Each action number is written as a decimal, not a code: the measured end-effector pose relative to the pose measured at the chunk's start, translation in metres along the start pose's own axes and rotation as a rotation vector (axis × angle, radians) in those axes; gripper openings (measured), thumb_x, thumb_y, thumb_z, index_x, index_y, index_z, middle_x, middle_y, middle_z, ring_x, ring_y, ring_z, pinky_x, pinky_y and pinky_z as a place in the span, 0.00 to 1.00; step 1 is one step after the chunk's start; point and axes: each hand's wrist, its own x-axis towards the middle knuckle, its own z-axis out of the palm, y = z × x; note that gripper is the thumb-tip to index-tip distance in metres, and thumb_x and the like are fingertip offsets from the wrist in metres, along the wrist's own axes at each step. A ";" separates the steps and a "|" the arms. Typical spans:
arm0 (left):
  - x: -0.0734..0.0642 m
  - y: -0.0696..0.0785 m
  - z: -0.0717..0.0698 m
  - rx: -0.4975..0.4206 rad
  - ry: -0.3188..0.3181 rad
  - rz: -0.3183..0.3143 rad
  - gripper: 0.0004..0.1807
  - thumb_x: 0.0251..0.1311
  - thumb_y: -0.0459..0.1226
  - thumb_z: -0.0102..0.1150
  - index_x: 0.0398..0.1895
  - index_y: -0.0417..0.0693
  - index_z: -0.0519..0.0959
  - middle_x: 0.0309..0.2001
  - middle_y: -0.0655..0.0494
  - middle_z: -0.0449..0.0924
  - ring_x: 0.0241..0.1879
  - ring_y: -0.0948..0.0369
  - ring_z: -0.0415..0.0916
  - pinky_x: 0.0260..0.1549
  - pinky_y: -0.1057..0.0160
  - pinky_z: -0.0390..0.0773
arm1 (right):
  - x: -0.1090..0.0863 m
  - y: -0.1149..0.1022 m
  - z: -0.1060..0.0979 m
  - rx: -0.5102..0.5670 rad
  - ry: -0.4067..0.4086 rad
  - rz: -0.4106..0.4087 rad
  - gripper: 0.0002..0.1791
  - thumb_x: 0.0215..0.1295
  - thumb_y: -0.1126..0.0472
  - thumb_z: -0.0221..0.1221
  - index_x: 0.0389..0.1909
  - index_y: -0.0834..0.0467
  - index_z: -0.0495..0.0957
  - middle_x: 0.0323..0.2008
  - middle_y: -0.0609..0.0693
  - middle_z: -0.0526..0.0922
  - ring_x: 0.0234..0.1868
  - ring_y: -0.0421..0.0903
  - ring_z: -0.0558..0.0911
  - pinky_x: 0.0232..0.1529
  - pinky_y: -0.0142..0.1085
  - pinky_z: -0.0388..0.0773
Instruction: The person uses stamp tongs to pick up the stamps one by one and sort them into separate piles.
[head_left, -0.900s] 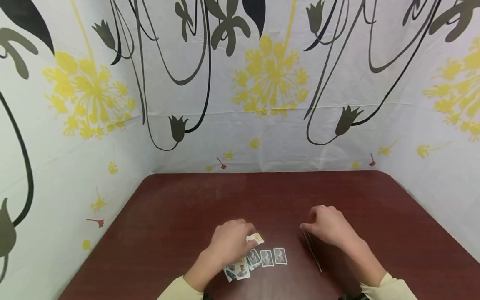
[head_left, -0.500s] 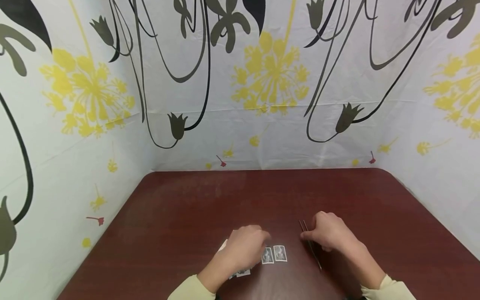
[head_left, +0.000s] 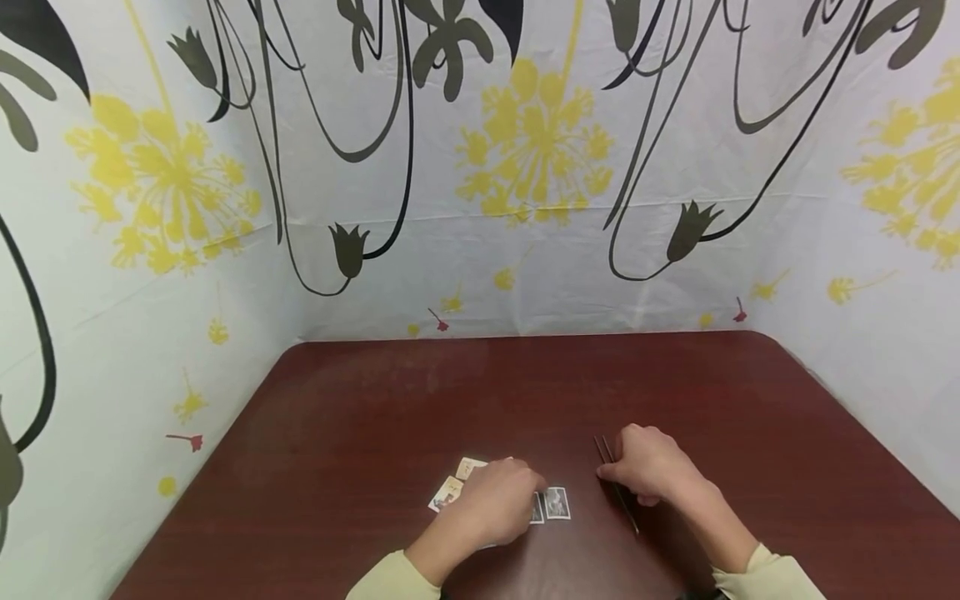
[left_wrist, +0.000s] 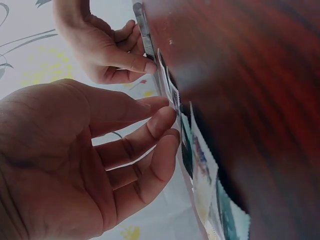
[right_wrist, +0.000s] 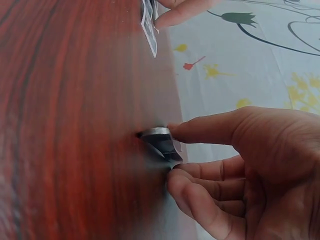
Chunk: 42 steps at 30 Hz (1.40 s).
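Observation:
My left hand (head_left: 501,500) is over a group of small postage stamps, its bent fingertips at the stamps' surface. In the left wrist view, the thumb and index fingertips meet at the edge of a stamp (left_wrist: 174,95); whether they pinch it cannot be seen. More stamps (left_wrist: 204,172) with toothed edges lie near the other fingers. Right of the hand lies a grey stamp (head_left: 557,503), beside one partly covered. My right hand (head_left: 651,463) pinches a pair of tweezers (head_left: 624,497) between thumb and fingers, close to the tabletop. Their metal end (right_wrist: 159,132) shows in the right wrist view.
Two yellowish stamps lie beyond the left hand, one stamp (head_left: 447,493) at its left and another stamp (head_left: 470,467) farther back. The dark red-brown table (head_left: 420,400) has rounded far corners. Printed white cloth (head_left: 420,308) hangs around its back and sides.
My left hand has moved right over the stamps, exposing yellowish ones on its left and covering grey ones. My right hand has slid slightly toward me along the tweezers.

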 end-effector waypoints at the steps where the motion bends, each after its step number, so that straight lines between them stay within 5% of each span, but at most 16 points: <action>1: 0.000 0.000 0.000 -0.002 -0.001 -0.002 0.14 0.58 0.31 0.63 0.40 0.60 0.91 0.35 0.64 0.87 0.32 0.65 0.79 0.21 0.64 0.70 | 0.000 0.000 0.000 0.001 -0.002 -0.001 0.28 0.62 0.55 0.73 0.10 0.53 0.66 0.07 0.46 0.66 0.09 0.43 0.78 0.18 0.37 0.78; 8: 0.002 0.000 0.001 0.024 -0.003 0.004 0.12 0.57 0.31 0.64 0.36 0.60 0.89 0.30 0.65 0.82 0.28 0.66 0.73 0.20 0.64 0.68 | 0.000 0.001 0.000 0.001 0.009 -0.059 0.29 0.65 0.60 0.69 0.11 0.51 0.63 0.08 0.45 0.66 0.09 0.41 0.77 0.18 0.36 0.77; 13: 0.002 -0.001 0.001 0.036 -0.017 0.009 0.11 0.56 0.31 0.65 0.35 0.60 0.88 0.28 0.64 0.80 0.27 0.66 0.71 0.20 0.63 0.67 | 0.000 0.003 -0.003 0.028 -0.032 -0.100 0.18 0.67 0.62 0.66 0.18 0.54 0.72 0.11 0.48 0.72 0.10 0.41 0.77 0.18 0.36 0.76; 17: 0.001 -0.002 0.000 0.037 -0.024 0.010 0.12 0.56 0.31 0.66 0.37 0.60 0.89 0.29 0.63 0.81 0.29 0.66 0.73 0.21 0.63 0.69 | 0.002 0.006 -0.007 0.093 -0.089 -0.182 0.06 0.68 0.62 0.65 0.30 0.55 0.80 0.17 0.48 0.77 0.13 0.42 0.77 0.18 0.37 0.78; 24: 0.002 -0.003 0.000 0.018 -0.014 0.017 0.12 0.58 0.32 0.64 0.39 0.59 0.89 0.30 0.62 0.82 0.31 0.65 0.76 0.23 0.63 0.71 | 0.003 0.012 -0.014 0.222 -0.226 -0.353 0.03 0.69 0.62 0.62 0.35 0.56 0.80 0.20 0.45 0.76 0.16 0.41 0.74 0.19 0.39 0.77; 32: 0.002 -0.004 0.000 0.003 -0.035 0.010 0.09 0.60 0.35 0.65 0.40 0.59 0.89 0.32 0.61 0.82 0.34 0.63 0.79 0.25 0.61 0.74 | 0.001 0.015 -0.015 0.361 -0.422 -0.349 0.05 0.74 0.64 0.55 0.42 0.62 0.78 0.26 0.52 0.78 0.20 0.44 0.76 0.19 0.37 0.78; 42: 0.001 -0.005 0.003 0.012 -0.034 0.027 0.04 0.60 0.42 0.70 0.37 0.60 0.87 0.31 0.63 0.82 0.35 0.64 0.79 0.26 0.61 0.74 | 0.004 0.018 -0.016 0.237 -0.391 -0.405 0.07 0.75 0.64 0.55 0.38 0.58 0.82 0.25 0.47 0.77 0.21 0.40 0.70 0.23 0.34 0.67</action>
